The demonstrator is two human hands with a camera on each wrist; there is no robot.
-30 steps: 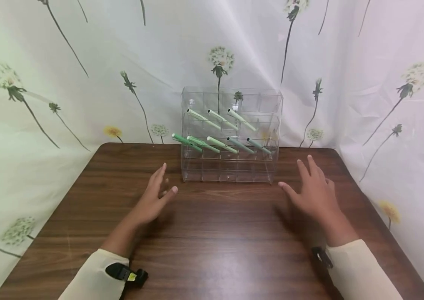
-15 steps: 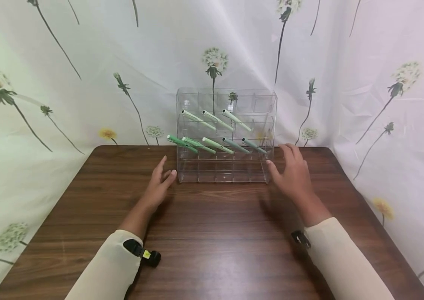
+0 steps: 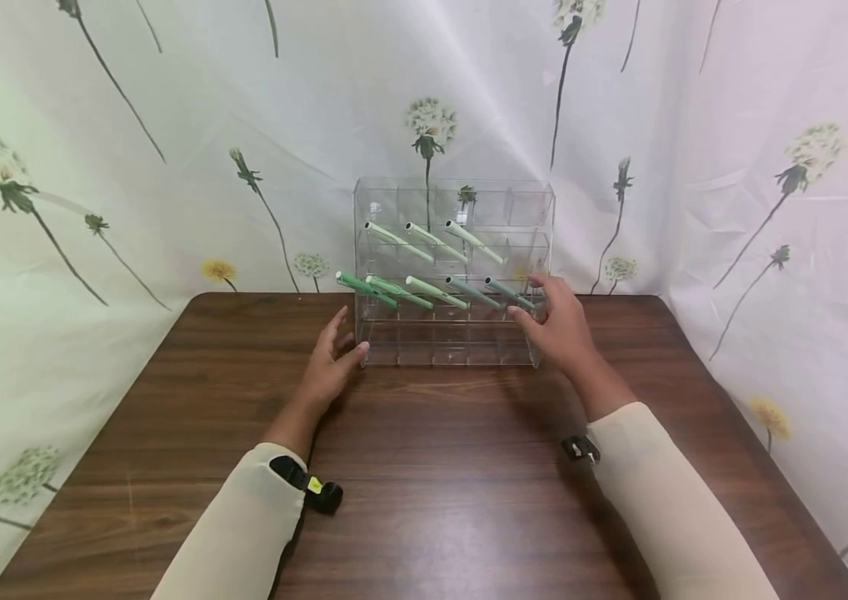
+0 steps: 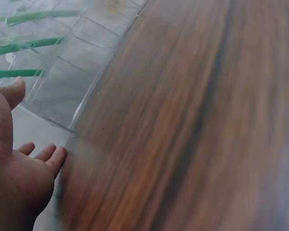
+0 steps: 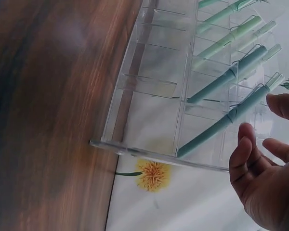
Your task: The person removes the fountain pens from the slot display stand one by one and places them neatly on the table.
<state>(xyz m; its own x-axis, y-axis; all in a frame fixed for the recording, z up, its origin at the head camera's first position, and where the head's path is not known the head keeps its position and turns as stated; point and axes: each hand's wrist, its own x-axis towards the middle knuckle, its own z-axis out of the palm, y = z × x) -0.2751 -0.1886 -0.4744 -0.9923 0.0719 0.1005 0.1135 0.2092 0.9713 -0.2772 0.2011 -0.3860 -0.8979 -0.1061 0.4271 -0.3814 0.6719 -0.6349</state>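
A clear acrylic pen rack [image 3: 454, 353] with stepped tiers stands at the back of the table. In its middle tier several pens lean in a row, from a dark green pen [image 3: 352, 282] at left to a grey-blue pen [image 3: 510, 292] at far right. My right hand [image 3: 565, 329] is beside that last pen; the right wrist view has the thumb near its upper end [image 5: 272, 82] and the fingers bent loosely, pinching nothing. By the rack's left side is my left hand [image 3: 325, 377], fingers spread, thumb overlapping the lower front corner in the head view.
Three pale green pens [image 3: 397, 240] lean in the upper tier. A white curtain [image 3: 259, 100] printed with dandelions hangs behind and beside the brown wooden table [image 3: 424, 467]. Each sleeve carries a black strapped camera, such as the left camera [image 3: 325, 497].
Both hands have moved forward and inward to the rack. The right hand has come left to the end pen, the left hand to the rack's side. The pens stay in their slots.
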